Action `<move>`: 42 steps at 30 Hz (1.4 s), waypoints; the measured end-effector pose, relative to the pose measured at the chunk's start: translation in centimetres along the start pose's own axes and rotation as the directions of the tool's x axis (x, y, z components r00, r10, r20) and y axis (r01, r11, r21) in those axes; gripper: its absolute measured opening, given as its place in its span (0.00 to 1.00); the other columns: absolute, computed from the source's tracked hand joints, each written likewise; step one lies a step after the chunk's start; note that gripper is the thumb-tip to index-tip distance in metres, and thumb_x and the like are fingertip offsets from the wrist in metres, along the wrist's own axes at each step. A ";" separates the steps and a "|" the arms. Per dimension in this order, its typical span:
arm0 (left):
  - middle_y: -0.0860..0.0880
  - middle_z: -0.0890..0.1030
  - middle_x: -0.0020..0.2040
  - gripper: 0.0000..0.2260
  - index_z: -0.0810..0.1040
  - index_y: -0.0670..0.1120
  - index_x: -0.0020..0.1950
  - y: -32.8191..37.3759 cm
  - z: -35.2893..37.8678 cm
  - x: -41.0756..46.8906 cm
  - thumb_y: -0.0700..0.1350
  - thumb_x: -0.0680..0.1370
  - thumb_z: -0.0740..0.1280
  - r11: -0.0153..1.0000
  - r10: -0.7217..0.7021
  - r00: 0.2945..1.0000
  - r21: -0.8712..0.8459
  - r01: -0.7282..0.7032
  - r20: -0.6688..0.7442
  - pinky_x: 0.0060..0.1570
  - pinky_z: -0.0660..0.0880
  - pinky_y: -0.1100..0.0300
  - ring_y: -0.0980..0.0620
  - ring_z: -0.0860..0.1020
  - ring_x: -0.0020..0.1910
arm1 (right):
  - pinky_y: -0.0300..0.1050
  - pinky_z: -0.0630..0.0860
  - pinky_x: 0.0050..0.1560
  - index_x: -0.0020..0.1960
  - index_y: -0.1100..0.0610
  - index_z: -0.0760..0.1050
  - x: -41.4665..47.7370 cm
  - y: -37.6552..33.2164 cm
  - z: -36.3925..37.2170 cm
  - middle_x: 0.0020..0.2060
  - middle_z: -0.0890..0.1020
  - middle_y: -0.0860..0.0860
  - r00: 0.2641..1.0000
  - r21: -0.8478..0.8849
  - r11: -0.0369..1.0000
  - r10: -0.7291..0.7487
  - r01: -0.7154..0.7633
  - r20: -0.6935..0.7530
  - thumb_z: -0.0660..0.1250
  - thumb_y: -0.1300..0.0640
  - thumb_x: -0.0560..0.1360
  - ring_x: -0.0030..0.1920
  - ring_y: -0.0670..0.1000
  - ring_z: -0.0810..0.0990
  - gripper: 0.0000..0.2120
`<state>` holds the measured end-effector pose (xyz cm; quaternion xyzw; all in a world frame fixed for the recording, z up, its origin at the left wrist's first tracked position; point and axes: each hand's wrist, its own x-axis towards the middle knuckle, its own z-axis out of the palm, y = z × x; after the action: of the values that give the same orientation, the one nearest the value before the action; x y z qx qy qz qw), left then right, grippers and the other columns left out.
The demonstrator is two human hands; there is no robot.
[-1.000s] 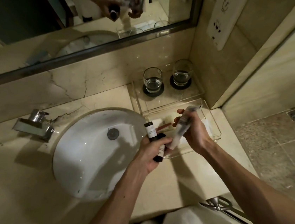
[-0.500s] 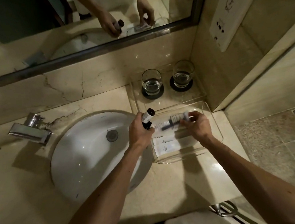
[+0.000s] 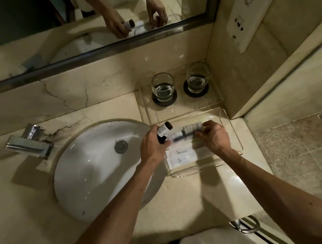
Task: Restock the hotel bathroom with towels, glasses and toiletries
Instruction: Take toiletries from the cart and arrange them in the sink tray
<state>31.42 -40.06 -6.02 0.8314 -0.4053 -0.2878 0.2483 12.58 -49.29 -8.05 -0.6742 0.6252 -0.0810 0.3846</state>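
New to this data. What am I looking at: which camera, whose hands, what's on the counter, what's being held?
No machine here: these are a person's bare hands, filmed by one wide-angle camera worn on their head, looking down at a bathroom counter. The left hand grips a small dark-capped bottle. The right hand pinches a labelled tube at a clear tray that holds white sachets. Behind the tray, a glass and a second glass stand on dark coasters. Left of them are the sink and tap. The mirror above reflects both hands.
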 end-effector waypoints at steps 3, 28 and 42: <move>0.51 0.81 0.46 0.16 0.74 0.48 0.54 0.8 -0.3 -1.0 0.47 0.72 0.77 0.954 -0.095 0.995 -0.282 0.103 0.044 0.42 0.76 0.60 0.53 0.79 0.43 | 0.49 0.77 0.51 0.62 0.58 0.73 -1.8 -0.6 -0.6 0.58 0.75 0.56 0.993 -0.014 0.998 -0.064 0.063 -0.095 0.72 0.47 0.74 0.54 0.55 0.76 0.22; 0.46 0.77 0.50 0.16 0.74 0.43 0.63 6.7 3.6 -2.9 0.54 0.84 0.58 0.639 -0.176 0.865 -0.614 0.463 0.470 0.37 0.73 0.59 0.51 0.76 0.41 | 0.40 0.75 0.37 0.56 0.54 0.78 -3.0 0.8 -6.5 0.43 0.84 0.50 0.993 0.195 0.980 0.002 -0.026 0.122 0.72 0.51 0.75 0.39 0.49 0.83 0.12; 0.47 0.80 0.41 0.13 0.71 0.47 0.51 4.8 3.8 -1.6 0.51 0.77 0.72 0.803 -0.201 0.935 -0.498 0.327 0.290 0.24 0.68 0.67 0.53 0.75 0.30 | 0.44 0.71 0.41 0.50 0.54 0.76 1.8 1.2 -3.4 0.47 0.82 0.60 0.999 -0.127 0.992 -0.012 0.016 0.034 0.66 0.49 0.77 0.46 0.61 0.80 0.09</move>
<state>25.48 -42.09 -5.16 0.7388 -0.2126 -0.5132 0.3815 9.99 -52.18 -7.15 -0.7030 0.6180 -0.0323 0.3505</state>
